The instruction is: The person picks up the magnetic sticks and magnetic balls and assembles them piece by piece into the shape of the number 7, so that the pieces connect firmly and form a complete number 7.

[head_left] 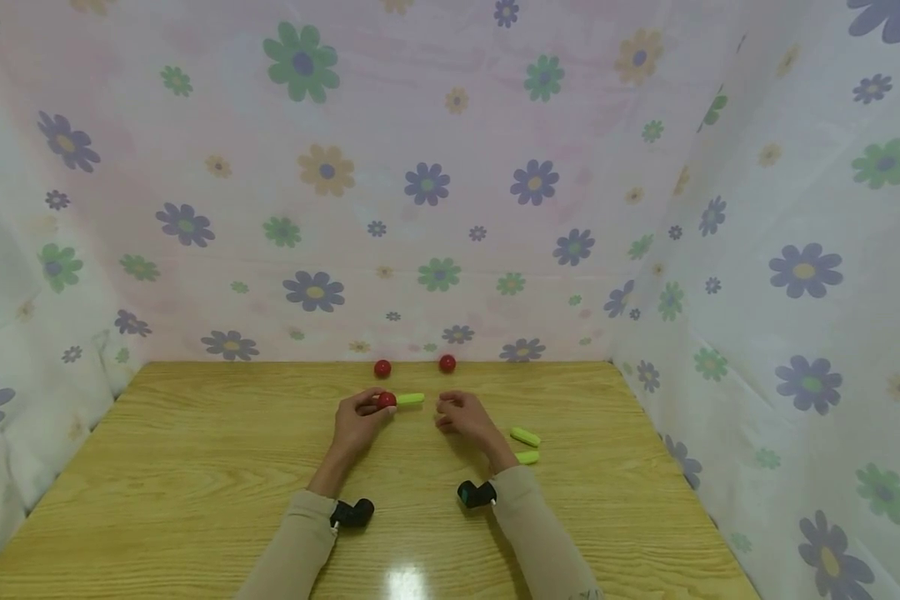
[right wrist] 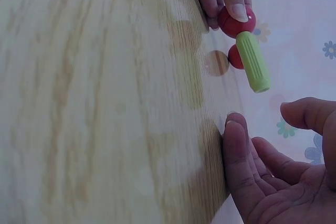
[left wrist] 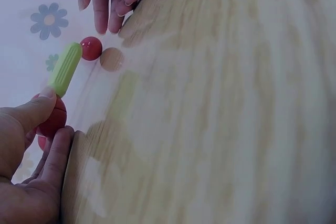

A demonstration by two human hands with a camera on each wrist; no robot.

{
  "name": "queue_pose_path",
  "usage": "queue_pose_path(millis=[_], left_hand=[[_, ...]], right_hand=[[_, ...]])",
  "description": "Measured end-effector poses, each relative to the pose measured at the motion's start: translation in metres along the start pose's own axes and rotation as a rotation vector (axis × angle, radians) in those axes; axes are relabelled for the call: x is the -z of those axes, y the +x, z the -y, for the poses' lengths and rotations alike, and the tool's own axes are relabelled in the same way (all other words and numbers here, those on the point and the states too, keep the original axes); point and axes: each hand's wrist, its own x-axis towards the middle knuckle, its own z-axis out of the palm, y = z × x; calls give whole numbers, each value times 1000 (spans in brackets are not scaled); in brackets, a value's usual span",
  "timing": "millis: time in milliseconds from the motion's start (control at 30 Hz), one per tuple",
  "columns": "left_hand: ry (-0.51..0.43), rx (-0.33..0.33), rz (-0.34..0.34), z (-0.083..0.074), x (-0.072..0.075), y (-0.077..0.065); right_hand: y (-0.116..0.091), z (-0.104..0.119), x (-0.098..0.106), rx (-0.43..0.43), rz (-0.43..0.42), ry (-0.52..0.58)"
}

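My left hand [head_left: 355, 425] pinches a red ball [left wrist: 53, 118] between thumb and fingers, just above the table. A ribbed yellow-green stick [right wrist: 253, 62] juts from that ball toward the right, its far end free. Across a small gap from that end is my right hand [head_left: 468, 417], thumb apart from the fingers and nothing between them, as the right wrist view shows. Its lower fingers rest at the tabletop. Beside the right wrist lie two more yellow-green sticks, one [head_left: 525, 437] in full sight and another [head_left: 527, 457] partly hidden by the wrist.
Two other red balls, a left one [head_left: 382, 368] and a right one [head_left: 447, 363], sit at the back edge of the wooden table [head_left: 210, 467]. Flower-printed cloth [head_left: 375, 250] hangs behind the table and along both sides. A small black camera is strapped to each wrist.
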Motion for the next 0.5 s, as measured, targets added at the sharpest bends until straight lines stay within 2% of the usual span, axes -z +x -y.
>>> queue_pose_path(millis=[233, 500], left_hand=[[-3, -2, -3, -2, 0, -3], [-10, 1, 4, -2, 0, -2]], right_hand=[[3, -1, 8, -3, 5, 8], [15, -3, 15, -25, 15, 38]])
